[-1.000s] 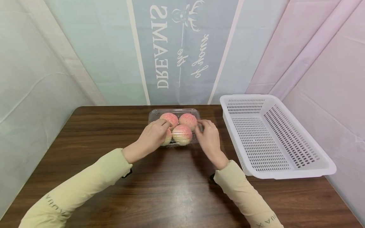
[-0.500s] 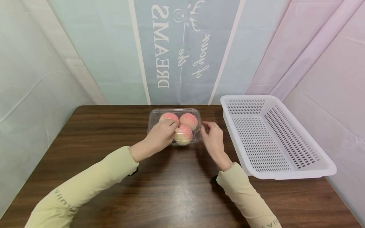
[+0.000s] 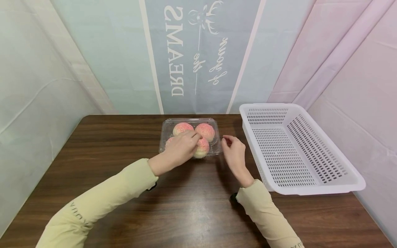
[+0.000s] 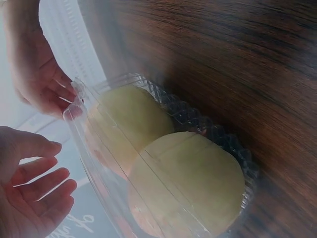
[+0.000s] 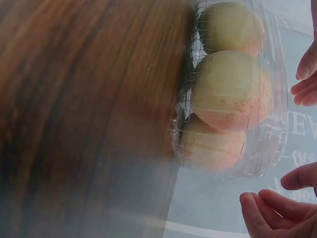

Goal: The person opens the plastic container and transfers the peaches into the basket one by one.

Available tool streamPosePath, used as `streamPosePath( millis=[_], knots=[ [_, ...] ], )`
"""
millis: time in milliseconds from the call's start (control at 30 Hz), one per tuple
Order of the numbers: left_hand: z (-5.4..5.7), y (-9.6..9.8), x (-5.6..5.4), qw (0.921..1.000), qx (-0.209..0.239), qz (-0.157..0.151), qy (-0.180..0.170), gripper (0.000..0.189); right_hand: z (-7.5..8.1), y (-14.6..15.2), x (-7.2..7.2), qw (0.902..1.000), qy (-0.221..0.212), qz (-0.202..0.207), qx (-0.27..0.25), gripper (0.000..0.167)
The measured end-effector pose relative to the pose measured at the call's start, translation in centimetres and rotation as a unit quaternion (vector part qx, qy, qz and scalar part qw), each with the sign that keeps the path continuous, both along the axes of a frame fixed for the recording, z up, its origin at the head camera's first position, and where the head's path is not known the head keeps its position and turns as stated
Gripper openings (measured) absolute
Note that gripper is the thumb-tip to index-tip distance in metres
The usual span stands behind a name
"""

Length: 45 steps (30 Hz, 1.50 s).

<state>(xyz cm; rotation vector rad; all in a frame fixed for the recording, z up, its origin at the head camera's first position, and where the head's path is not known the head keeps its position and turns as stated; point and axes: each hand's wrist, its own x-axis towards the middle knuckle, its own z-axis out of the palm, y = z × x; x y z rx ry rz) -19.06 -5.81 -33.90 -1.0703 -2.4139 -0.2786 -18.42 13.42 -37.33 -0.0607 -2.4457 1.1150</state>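
Several pink-and-cream peaches (image 3: 205, 132) sit inside a clear plastic clamshell box (image 3: 165, 127) at the table's far edge. In the left wrist view, two pale peaches (image 4: 185, 183) show through the clear plastic. My left hand (image 3: 181, 148) is over the box's front, hiding part of the peaches; its fingers are loosely bent with nothing between them. Beside the box's right side is my right hand (image 3: 234, 153), fingers loosely bent. The right wrist view shows its fingers (image 5: 277, 208) near a box corner (image 5: 252, 173), with a gap between them.
A white perforated plastic basket (image 3: 263, 168) stands on the right of the dark wood table (image 3: 186, 213). A fabric backdrop (image 3: 124, 69) with printed lettering rises behind the table's far edge.
My left hand has slid rightward across the box, uncovering part of the left front peach. The right hand has drawn slightly right and nearer, off the box's right side. The box stays put.
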Motion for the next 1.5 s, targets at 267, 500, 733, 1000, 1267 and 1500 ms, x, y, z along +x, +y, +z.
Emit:
streamPosePath(
  millis=[267,500,733,1000,1267,1500],
  knots=[
    [0.1,1.0,-0.2,0.9996,0.004,-0.026,-0.007,0.013,-0.3,0.4,0.0,0.9978,-0.055,-0.019,-0.031,0.024],
    [0.0,1.6,-0.3,0.9993,0.003,-0.034,0.014,0.011,-0.6,0.6,0.0,0.9914,-0.096,-0.011,-0.089,0.024],
    [-0.1,2.1,-0.5,0.9991,-0.032,-0.028,-0.007,0.023,-0.6,0.7,-0.1,0.9755,-0.128,0.017,-0.178,0.025],
    [-0.3,2.8,-0.6,0.9983,-0.055,-0.017,-0.006,0.024,-1.4,0.9,-0.3,0.9497,-0.15,0.031,-0.273,0.028],
    [-0.5,3.4,-0.4,0.9971,-0.075,-0.003,-0.014,0.04,-4.6,2.2,-1.6,0.8888,-0.153,0.101,-0.42,0.028],
    [-0.7,3.9,-0.4,0.996,-0.089,0.004,-0.009,0.039,-1.7,1.3,0.2,0.878,-0.183,0.1,-0.431,0.033]
  ],
)
